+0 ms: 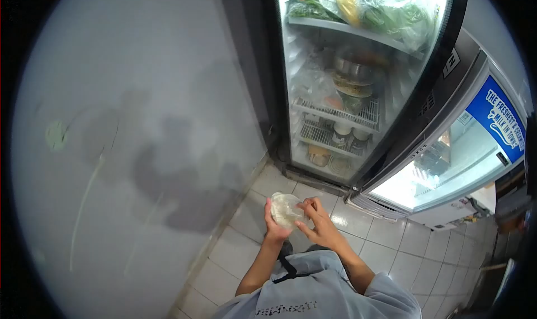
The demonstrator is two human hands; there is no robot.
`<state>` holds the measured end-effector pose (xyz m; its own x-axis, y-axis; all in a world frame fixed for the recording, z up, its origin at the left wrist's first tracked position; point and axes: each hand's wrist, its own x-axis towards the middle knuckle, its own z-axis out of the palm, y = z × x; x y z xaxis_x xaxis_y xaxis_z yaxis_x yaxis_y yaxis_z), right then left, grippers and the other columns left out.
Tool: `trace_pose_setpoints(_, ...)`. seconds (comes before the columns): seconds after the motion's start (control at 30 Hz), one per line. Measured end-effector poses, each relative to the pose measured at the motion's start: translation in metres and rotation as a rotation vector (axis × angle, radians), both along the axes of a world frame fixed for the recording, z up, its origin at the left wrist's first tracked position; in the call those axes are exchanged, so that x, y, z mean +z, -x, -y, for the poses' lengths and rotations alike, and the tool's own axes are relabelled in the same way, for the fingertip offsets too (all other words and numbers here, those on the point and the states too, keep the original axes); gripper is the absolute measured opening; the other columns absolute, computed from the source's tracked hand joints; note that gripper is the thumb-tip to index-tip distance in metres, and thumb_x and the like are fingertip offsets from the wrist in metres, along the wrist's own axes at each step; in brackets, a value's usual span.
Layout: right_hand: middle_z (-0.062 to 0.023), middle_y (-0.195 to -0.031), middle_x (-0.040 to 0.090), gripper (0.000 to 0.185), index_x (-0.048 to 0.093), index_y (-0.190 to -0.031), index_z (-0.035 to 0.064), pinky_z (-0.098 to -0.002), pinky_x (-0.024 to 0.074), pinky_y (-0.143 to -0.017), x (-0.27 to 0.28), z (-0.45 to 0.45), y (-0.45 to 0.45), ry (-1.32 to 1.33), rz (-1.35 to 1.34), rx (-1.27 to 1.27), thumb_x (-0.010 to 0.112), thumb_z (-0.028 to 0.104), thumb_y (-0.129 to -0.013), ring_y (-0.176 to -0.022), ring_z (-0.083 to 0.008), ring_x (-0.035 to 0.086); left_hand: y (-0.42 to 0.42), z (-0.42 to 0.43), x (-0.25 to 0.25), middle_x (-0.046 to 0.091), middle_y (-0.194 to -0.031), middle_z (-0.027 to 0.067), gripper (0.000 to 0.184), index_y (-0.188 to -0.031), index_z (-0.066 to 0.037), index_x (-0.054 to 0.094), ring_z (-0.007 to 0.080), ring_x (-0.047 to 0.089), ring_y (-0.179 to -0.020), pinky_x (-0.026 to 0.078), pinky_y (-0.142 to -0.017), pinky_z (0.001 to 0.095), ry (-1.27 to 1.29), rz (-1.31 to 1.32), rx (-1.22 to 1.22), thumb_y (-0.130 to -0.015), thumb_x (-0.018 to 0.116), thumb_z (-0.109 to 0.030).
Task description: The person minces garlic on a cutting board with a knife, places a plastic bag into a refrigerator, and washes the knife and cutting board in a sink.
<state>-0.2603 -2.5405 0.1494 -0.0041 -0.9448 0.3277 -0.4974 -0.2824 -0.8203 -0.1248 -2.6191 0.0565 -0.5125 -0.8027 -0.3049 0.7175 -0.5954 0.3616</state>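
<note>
A small round bowl (pixel 284 217) with something pale in it is held in front of my body. Shiny, see-through plastic wrap (pixel 291 202) seems to cover its top. My left hand (pixel 274 228) is wrapped round the bowl's left side and underside. At the right rim, the bent fingers of my right hand (pixel 320 225) appear to pinch the wrap; fine detail there is too small to make out.
A tall glass-door fridge (pixel 319 176) stands ahead, with bagged greens (pixel 391 17), a metal pot (pixel 353 67) and jars (pixel 342 133) on its shelves. To its right is a second display fridge (pixel 447 151). A grey wall (pixel 140 67) runs along the left, above the tiled floor (pixel 386 257).
</note>
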Motion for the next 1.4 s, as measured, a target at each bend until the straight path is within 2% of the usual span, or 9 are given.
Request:
trace_pose_setpoints(0.23, -0.0122, -0.104, 0.047, 0.031, 0.058, -0.113, 0.0008, -0.0298, 0.0450, -0.072, 0.000, 0.116, -0.022, 0.140, 0.204, -0.311, 0.063, 0.005, -0.083, -0.077, -0.0178, 0.050, -0.031, 0.133, 0.015, 0.061, -0.095, 0.0066, 0.058, -0.101, -0.008, 0.060, 0.0231, 0.059, -0.089, 0.049, -0.081, 0.0388, -0.225, -0.051, -0.093, -0.085, 0.051, -0.063)
trace_pose_setpoints(0.37, -0.0130, -0.104, 0.051, 0.022, 0.061, -0.106, -0.0003, -0.0271, 0.0457, -0.068, -0.022, 0.200, -0.015, 0.033, 0.030, -0.453, 0.061, 0.002, -0.084, -0.073, -0.0163, 0.053, -0.057, 0.185, -0.012, 0.061, -0.094, 0.0083, 0.063, -0.103, -0.005, 0.059, 0.0235, 0.059, -0.088, 0.050, -0.079, 0.0408, -0.183, -0.150, -0.097, -0.085, 0.051, -0.064)
trace_pose_setpoints(0.43, -0.0147, -0.108, 0.053, 0.025, 0.060, -0.108, 0.0008, -0.0313, 0.0487, -0.067, -0.028, 0.256, -0.014, 0.053, -0.005, -0.437, 0.062, 0.002, -0.084, -0.073, -0.0219, 0.059, -0.069, 0.219, -0.010, 0.060, -0.095, 0.0096, 0.064, -0.105, -0.005, 0.058, 0.0244, 0.059, -0.088, 0.050, -0.079, 0.0422, -0.169, -0.144, -0.151, -0.084, 0.051, -0.065)
trace_pose_setpoints(0.53, -0.0164, -0.122, 0.051, 0.030, 0.058, -0.111, -0.0020, -0.0438, 0.0509, -0.078, -0.039, 0.335, -0.016, -0.008, -0.216, -0.453, 0.063, 0.008, -0.082, -0.094, -0.0363, 0.061, -0.085, 0.273, -0.011, 0.061, -0.092, 0.0114, 0.063, -0.104, -0.005, 0.058, 0.0262, 0.060, -0.085, 0.051, -0.078, 0.0420, -0.171, -0.098, -0.103, -0.084, 0.051, -0.064)
trace_pose_setpoints(0.73, -0.0200, -0.127, 0.051, 0.043, 0.052, -0.123, 0.0005, -0.0449, 0.0539, -0.073, -0.070, 0.476, 0.007, -0.171, -0.589, -0.623, 0.060, 0.013, -0.083, -0.090, -0.0380, 0.064, -0.095, 0.386, 0.004, 0.062, -0.093, 0.0112, 0.061, -0.106, -0.002, 0.059, 0.0263, 0.060, -0.087, 0.050, -0.081, 0.0395, -0.115, -0.088, -0.063, -0.087, 0.051, -0.059)
trace_pose_setpoints(0.83, -0.0223, -0.120, 0.057, 0.040, 0.057, -0.120, 0.0035, -0.0443, 0.0557, -0.065, -0.102, 0.490, 0.025, -0.392, -0.755, -0.753, 0.059, 0.016, -0.082, -0.080, -0.0340, 0.068, -0.092, 0.410, 0.013, 0.062, -0.094, 0.0116, 0.061, -0.106, -0.002, 0.060, 0.0257, 0.059, -0.089, 0.049, -0.083, 0.0394, -0.075, -0.158, -0.180, -0.086, 0.051, -0.059)
trace_pose_setpoints(0.9, -0.0199, -0.118, 0.060, 0.030, 0.066, -0.108, 0.0040, -0.0384, 0.0567, -0.067, -0.098, 0.492, 0.020, -0.626, -0.995, -0.564, 0.060, 0.016, -0.081, -0.082, -0.0299, 0.069, -0.091, 0.419, 0.009, 0.062, -0.095, 0.0115, 0.063, -0.107, -0.001, 0.059, 0.0254, 0.059, -0.090, 0.048, -0.084, 0.0389, -0.070, -0.180, -0.245, -0.086, 0.052, -0.060)
trace_pose_setpoints(1.17, -0.0224, -0.132, 0.049, 0.017, 0.071, -0.090, 0.0036, -0.0359, 0.0557, -0.068, -0.127, 0.490, 0.004, -0.483, -0.880, -0.803, 0.064, 0.013, -0.078, -0.085, -0.0283, 0.069, -0.089, 0.418, 0.002, 0.063, -0.092, 0.0110, 0.070, -0.105, -0.002, 0.062, 0.0248, 0.059, -0.087, 0.048, -0.081, 0.0374, -0.234, -0.164, -0.434, -0.082, 0.053, -0.067)
trace_pose_setpoints(1.4, -0.0207, -0.119, 0.060, 0.018, 0.071, -0.081, 0.0082, -0.0377, 0.0549, -0.067, -0.128, 0.500, 0.018, -0.586, -0.805, -0.815, 0.056, 0.018, -0.083, -0.078, -0.0274, 0.069, -0.107, 0.429, -0.003, 0.065, -0.093, 0.0087, 0.072, -0.104, -0.003, 0.063, 0.0234, 0.061, -0.089, 0.048, -0.084, 0.0388, -0.218, -0.232, -0.535, -0.079, 0.053, -0.071)
